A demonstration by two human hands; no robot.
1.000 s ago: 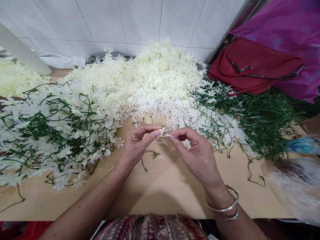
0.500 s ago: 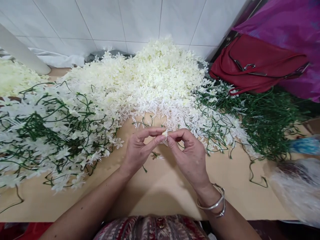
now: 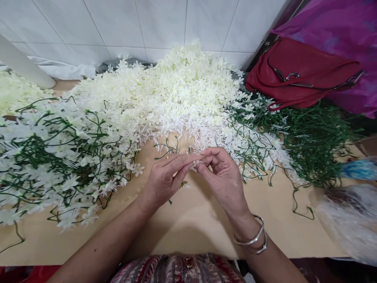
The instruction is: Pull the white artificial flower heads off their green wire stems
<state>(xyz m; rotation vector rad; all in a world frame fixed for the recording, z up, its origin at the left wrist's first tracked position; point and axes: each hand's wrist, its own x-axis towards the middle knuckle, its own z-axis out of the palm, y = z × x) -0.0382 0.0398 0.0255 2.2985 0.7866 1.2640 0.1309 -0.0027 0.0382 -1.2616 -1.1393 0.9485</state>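
White and small, the flower [image 3: 195, 163] sits between my fingertips over the middle of the desk [image 3: 206, 232], partly hidden by them. My left hand [image 3: 161, 181] is nearly closed, thumb and fingers pinching it from one side; my right hand [image 3: 225, 181] pinches it from the other, its fingers curled. Bangles [image 3: 259, 239] circle my right wrist. A pale heap [image 3: 188, 86] of blooms lies along the desk's far edge, by the wall [image 3: 123, 23]. Green-stemmed sprays [image 3: 64, 165] spread toward the left edge. Green stems [image 3: 315, 137] pile toward the far right corner, just beside the red bag [image 3: 306, 72]. Clear plastic [image 3: 350, 220] lies at the right edge.
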